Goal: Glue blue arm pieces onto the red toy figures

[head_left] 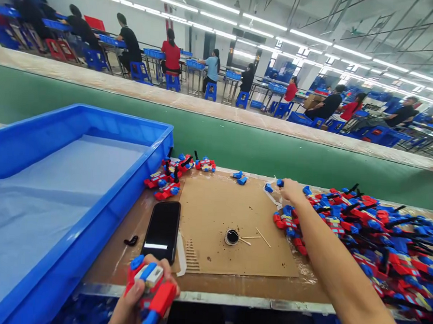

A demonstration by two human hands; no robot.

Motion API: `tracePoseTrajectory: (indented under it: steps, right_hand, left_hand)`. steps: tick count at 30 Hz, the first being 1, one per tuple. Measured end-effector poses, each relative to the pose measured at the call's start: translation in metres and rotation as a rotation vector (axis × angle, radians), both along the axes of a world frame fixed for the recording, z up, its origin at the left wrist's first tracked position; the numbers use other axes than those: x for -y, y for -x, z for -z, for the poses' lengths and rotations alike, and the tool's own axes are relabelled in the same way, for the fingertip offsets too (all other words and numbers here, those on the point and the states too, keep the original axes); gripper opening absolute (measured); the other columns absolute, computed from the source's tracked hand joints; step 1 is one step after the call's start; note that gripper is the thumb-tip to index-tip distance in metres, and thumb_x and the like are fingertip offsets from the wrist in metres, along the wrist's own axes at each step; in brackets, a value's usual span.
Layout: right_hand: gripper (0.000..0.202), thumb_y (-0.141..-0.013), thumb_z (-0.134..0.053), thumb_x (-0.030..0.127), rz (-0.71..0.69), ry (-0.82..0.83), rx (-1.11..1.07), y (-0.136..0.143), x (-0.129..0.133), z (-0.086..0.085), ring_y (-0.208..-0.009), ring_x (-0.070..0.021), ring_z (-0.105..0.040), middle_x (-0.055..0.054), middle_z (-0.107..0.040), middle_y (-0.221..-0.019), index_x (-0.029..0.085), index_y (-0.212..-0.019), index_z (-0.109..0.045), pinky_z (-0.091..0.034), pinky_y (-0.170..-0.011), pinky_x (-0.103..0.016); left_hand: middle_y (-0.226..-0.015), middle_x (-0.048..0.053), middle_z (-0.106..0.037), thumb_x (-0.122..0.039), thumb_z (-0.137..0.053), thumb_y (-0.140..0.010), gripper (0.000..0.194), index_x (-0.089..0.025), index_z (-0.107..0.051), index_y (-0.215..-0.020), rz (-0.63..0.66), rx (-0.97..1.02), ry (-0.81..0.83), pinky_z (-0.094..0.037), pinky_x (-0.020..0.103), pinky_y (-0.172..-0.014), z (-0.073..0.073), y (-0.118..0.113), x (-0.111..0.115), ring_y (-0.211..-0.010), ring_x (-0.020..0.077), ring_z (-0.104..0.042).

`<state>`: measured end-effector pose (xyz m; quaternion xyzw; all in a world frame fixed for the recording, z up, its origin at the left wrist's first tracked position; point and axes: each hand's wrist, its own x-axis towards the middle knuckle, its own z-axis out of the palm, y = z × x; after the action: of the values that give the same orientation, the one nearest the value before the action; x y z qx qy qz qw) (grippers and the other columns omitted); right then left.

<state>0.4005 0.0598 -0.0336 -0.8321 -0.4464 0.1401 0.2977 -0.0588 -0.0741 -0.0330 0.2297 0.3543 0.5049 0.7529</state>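
Here we are at the surface, and our left hand, bottom centre-left of the frame, is wrapped around a red and blue toy figure, thumb on its near side. Over to right of centre, our right hand reaches far forward, fingers narrowed on a small blue part, with another blue piece just beside it on a white strip.

Between our hands lies the cardboard sheet, and on it sits a little pot of dark liquid, a cotton swab leaning at its rim and thin sticks to its right. The black phone lies by the sheet's left edge, a small black item near it. Behind the phone we've got a cluster of figures against the big blue tray, which fills the left side, lined with a pale sheet. On the right, a big heap of figures spreads past our forearm. Across the green belt, people sit at workstations along the top.
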Motion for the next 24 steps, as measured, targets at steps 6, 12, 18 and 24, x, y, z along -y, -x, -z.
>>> tracePoseTrajectory:
  steps: [6,12,18,24]
  right_hand:
    - [0.063,-0.080,-0.068,0.059,-0.051,-0.307,-0.400,0.080,0.087,-0.021,-0.084,-0.0169,-0.066,-0.010,-0.065,-0.112,0.021,-0.124,-0.044,-0.059,-0.078,-0.032]
    - [0.030,-0.095,-0.064,0.042,-0.339,-0.241,-0.475,0.169,0.152,-0.010,-0.090,-0.0144,-0.064,-0.007,-0.066,-0.113,0.023,-0.111,-0.046,-0.054,-0.074,-0.025]
    - [0.023,-0.097,-0.057,0.023,-0.760,-0.085,-0.111,0.165,0.132,-0.016,-0.104,-0.0167,-0.060,-0.006,-0.061,-0.115,0.025,-0.119,-0.060,-0.050,-0.089,-0.029]
    - [0.031,-0.085,-0.052,0.006,-0.940,0.009,-0.079,0.164,0.110,-0.024,-0.092,-0.0141,-0.062,-0.001,-0.066,-0.102,0.024,-0.109,-0.063,-0.048,-0.082,-0.027]
  left_hand:
    - [-0.114,0.007,-0.069,-0.038,-0.097,-0.050,0.073,-0.023,-0.065,-0.114,-0.153,0.065,0.468,-0.062,0.031,-0.069,0.002,-0.020,-0.020,-0.093,0.0245,-0.069]
    - [-0.124,0.012,-0.066,-0.033,-0.099,-0.048,0.074,-0.020,-0.068,-0.115,-0.144,0.177,0.462,-0.063,0.035,-0.082,0.014,-0.033,-0.032,-0.105,0.0267,-0.067]
    - [-0.115,0.005,-0.068,-0.034,-0.093,-0.064,0.054,-0.021,-0.067,-0.110,-0.179,0.168,0.379,-0.061,0.022,-0.075,0.019,-0.032,-0.013,-0.094,0.0155,-0.067]
    - [-0.107,0.001,-0.067,-0.024,-0.089,-0.070,0.048,-0.022,-0.059,-0.108,-0.019,0.126,0.235,-0.060,0.019,-0.073,0.024,-0.023,-0.003,-0.082,0.0100,-0.066]
